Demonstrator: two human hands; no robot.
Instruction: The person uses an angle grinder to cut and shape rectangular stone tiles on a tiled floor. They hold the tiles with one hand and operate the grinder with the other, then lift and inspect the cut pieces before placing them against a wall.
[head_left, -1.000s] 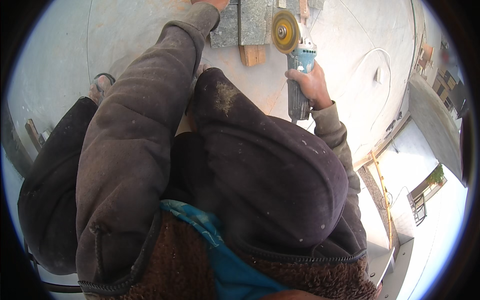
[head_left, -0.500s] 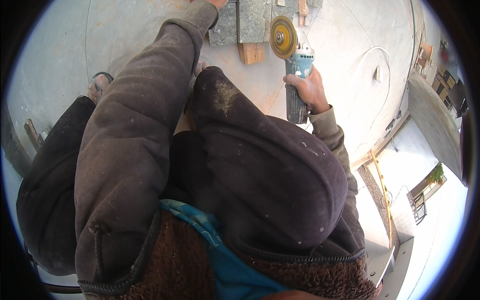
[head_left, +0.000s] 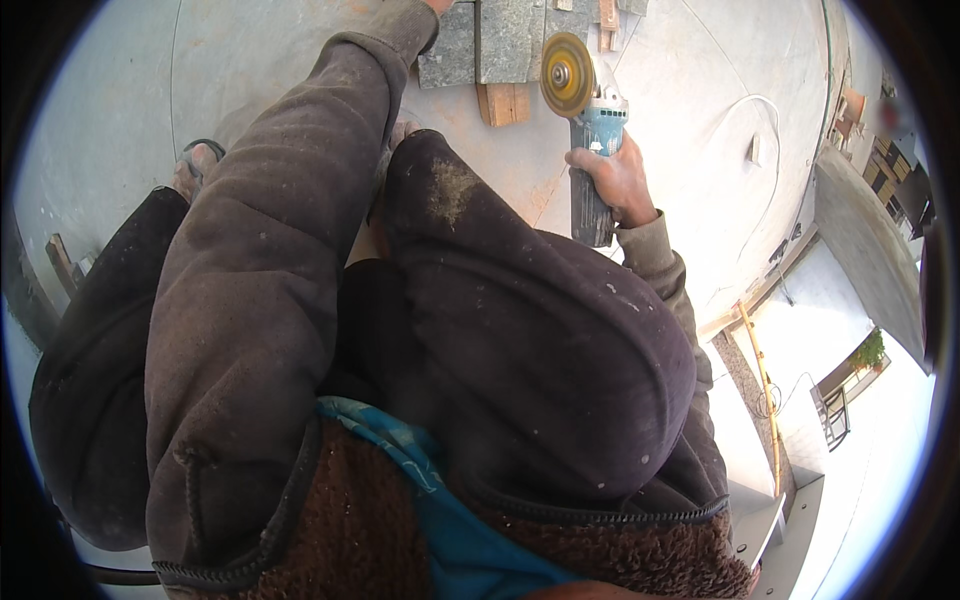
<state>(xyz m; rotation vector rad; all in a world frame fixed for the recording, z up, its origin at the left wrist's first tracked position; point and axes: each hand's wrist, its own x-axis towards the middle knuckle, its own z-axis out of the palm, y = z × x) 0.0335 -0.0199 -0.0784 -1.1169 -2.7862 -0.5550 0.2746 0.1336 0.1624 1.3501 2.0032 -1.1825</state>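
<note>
Grinder (head_left: 601,132) sits in the right hand (head_left: 622,180), which is closed around its dark barrel (head_left: 591,212), just right of the stone slabs (head_left: 506,42). Probably hefty, stiff and nose-heavy, maybe slippery if dusty, so I'd want 2 hands on the body, well clear of the yellow disc (head_left: 567,76). Left hand (head_left: 439,5) is mostly cut off up top, can't tell its grip.

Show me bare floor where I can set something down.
Bare floor: right of the angle grinder, up to the white cable; and upper left, beyond the left foot, left of the left sleeve. Crowded: top centre, where stone slabs, a wooden block and the grinder's disc cluster.
</note>
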